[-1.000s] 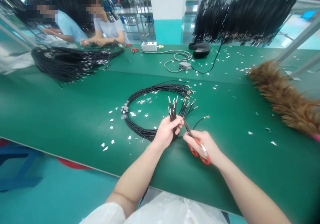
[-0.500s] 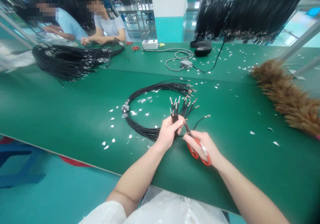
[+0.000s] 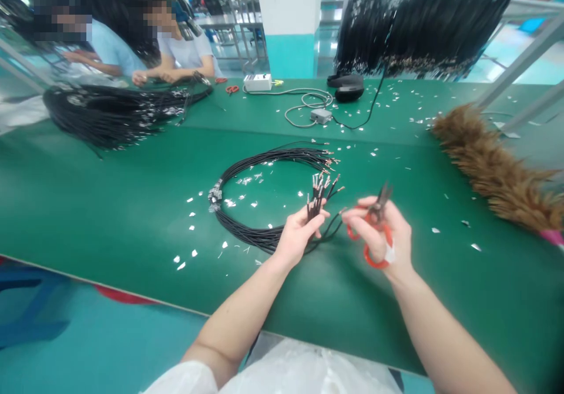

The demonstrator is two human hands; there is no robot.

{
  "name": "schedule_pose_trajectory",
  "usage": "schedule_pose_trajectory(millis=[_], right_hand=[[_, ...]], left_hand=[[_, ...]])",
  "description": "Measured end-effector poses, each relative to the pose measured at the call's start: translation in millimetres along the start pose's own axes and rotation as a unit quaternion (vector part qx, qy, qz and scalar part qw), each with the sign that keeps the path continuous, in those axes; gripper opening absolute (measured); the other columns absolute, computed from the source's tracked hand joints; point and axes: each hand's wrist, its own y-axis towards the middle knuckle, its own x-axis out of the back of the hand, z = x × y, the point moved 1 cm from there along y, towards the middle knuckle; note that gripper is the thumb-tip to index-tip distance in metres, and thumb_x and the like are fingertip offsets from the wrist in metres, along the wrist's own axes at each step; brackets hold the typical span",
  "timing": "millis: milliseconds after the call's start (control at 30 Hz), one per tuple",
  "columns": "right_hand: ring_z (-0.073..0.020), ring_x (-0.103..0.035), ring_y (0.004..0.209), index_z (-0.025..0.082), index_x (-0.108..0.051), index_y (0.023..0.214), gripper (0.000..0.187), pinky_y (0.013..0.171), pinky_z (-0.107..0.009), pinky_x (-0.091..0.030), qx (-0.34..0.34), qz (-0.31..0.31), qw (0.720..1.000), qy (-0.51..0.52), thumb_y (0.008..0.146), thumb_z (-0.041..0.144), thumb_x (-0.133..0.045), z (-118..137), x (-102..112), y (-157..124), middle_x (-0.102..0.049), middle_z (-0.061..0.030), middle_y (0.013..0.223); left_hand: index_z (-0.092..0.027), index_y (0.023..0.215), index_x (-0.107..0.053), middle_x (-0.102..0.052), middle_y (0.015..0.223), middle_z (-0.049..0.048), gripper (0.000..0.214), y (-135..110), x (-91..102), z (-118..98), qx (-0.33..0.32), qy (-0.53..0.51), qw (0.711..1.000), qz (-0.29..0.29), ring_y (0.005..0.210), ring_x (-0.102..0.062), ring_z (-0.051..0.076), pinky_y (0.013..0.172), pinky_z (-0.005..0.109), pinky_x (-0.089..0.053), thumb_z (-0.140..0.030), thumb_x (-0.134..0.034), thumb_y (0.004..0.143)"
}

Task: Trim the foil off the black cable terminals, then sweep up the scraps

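Note:
A bundle of black cables (image 3: pixel 247 229) lies curved in a loop on the green table, with silvery wrapping (image 3: pixel 215 195) at its left bend. My left hand (image 3: pixel 296 233) is closed round several cables near one end of the loop; their stripped, pale and coppery tips (image 3: pixel 321 181) stick up above the fingers. To the right, my right hand (image 3: pixel 399 238) holds red-handled scissors (image 3: pixel 382 203), blades pointing up and away from the cables. The thumb and index tips of that hand meet at the end of a cable (image 3: pixel 333 229); whether they pinch it is unclear.
Small white scraps (image 3: pixel 181 266) are scattered over the table. Farther back lie a thick black cable coil (image 3: pixel 83 118), a white box (image 3: pixel 258 82), a grey box on a cord (image 3: pixel 321 115) and red scissors (image 3: pixel 231 89). A brown feather duster (image 3: pixel 493 171) lies right. Two people sit back left.
My right hand has moved right and turned, swinging the scissors away from the cables so the blades point up. My left hand keeps its hold on the cables.

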Motion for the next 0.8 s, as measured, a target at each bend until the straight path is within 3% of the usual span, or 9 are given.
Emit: schedule_pose_trajectory(millis=[67,133,200,300,400,500,633,733,800], right_hand=[[-0.0157,-0.062,0.082,0.023,-0.047,0.098,0.043,0.075,-0.03,-0.049,0.063,-0.008,0.998,0.015,0.064,0.026,-0.073,3.1,3.0,12.7,-0.064,-0.0031,0.092],[-0.0157,-0.06,0.088,0.023,-0.047,0.099,0.043,0.081,-0.032,-0.047,0.075,0.008,0.996,0.047,0.064,0.025,-0.073,2.8,0.7,23.4,-0.063,-0.0028,0.094],[-0.0132,-0.06,0.075,0.023,-0.047,0.095,0.034,0.071,-0.029,-0.048,0.044,0.004,0.995,0.084,0.069,0.027,-0.068,0.3,-4.3,30.3,-0.062,-0.0002,0.083],[-0.0084,-0.052,0.058,0.021,-0.048,0.087,0.028,0.059,-0.024,-0.045,0.018,-0.023,0.993,0.111,0.069,0.027,-0.067,-2.2,-10.3,33.0,-0.055,0.0043,0.068],[-0.0073,-0.049,0.056,0.02,-0.047,0.083,0.029,0.057,-0.023,-0.042,0.011,0.012,0.992,0.123,0.067,0.026,-0.07,-1.8,-14.1,29.6,-0.053,0.0048,0.066],[-0.0075,-0.049,0.058,0.019,-0.046,0.082,0.029,0.059,-0.023,-0.042,-0.005,0.048,0.99,0.136,0.067,0.026,-0.069,-3.1,-19.1,24.2,-0.054,0.0041,0.067],[-0.008,-0.051,0.056,0.02,-0.044,0.083,0.027,0.055,-0.023,-0.044,-0.026,0.072,0.982,0.174,0.07,0.026,-0.067,-8.0,-29.0,18.3,-0.053,0.0051,0.066],[-0.0075,-0.051,0.047,0.021,-0.042,0.084,0.028,0.045,-0.022,-0.044,-0.044,0.113,0.972,0.201,0.071,0.026,-0.066,-8.6,-32.6,16.1,-0.053,0.0059,0.066],[-0.008,-0.052,0.042,0.021,-0.041,0.085,0.029,0.039,-0.022,-0.045,-0.063,0.171,0.962,0.203,0.072,0.028,-0.066,-7.0,-32.4,15.6,-0.055,0.0058,0.065]], left_hand=[[-0.014,0.078,-0.067,-0.064,0.095,0.0081,0.021,-2.1,-2.6,0.3,0.012,0.019,1.0,0.015,0.058,-0.05,0.008,0.048,0.022,-0.038,-0.033,-0.061,0.072],[-0.012,0.075,-0.067,-0.062,0.073,0.0054,0.023,-4.5,-4.6,1.6,0.028,0.037,0.998,0.029,0.054,-0.048,0.008,0.045,0.021,-0.036,-0.034,-0.061,0.072],[-0.011,0.074,-0.066,-0.057,0.062,0.0022,0.023,-6.4,-5.1,3.4,0.039,0.057,0.997,0.037,0.05,-0.045,0.007,0.044,0.021,-0.035,-0.034,-0.062,0.072],[-0.011,0.074,-0.066,-0.057,0.063,0.0019,0.023,-7.0,-4.3,4.5,0.04,0.078,0.994,0.062,0.049,-0.046,0.007,0.047,0.022,-0.037,-0.034,-0.062,0.072],[-0.012,0.074,-0.065,-0.061,0.072,0.0041,0.022,-5.4,-1.8,1.1,-0.006,0.061,0.998,0.007,0.058,-0.052,0.009,0.055,0.023,-0.042,-0.034,-0.059,0.074],[-0.014,0.076,-0.062,-0.058,0.065,0.0009,0.02,-4.3,-0.7,-2.2,-0.022,0.018,0.998,-0.047,0.052,-0.048,0.007,0.047,0.02,-0.037,-0.033,-0.061,0.073],[-0.014,0.076,-0.059,-0.049,0.05,-0.0054,0.024,-5.8,-4.0,-1.9,0.034,0.039,0.999,-0.012,0.037,-0.034,0.002,0.037,0.018,-0.023,-0.029,-0.071,0.062],[-0.012,0.065,-0.056,-0.055,0.053,-0.0012,0.023,-6.7,-4.4,-1.7,0.067,-0.001,0.998,0.021,0.035,-0.032,0.001,0.036,0.018,-0.019,-0.03,-0.069,0.063],[-0.01,0.063,-0.056,-0.056,0.053,0.0016,0.024,-6.2,-3.1,-1.6,0.102,-0.04,0.991,0.082,0.034,-0.031,0.001,0.035,0.018,-0.016,-0.032,-0.067,0.065]])
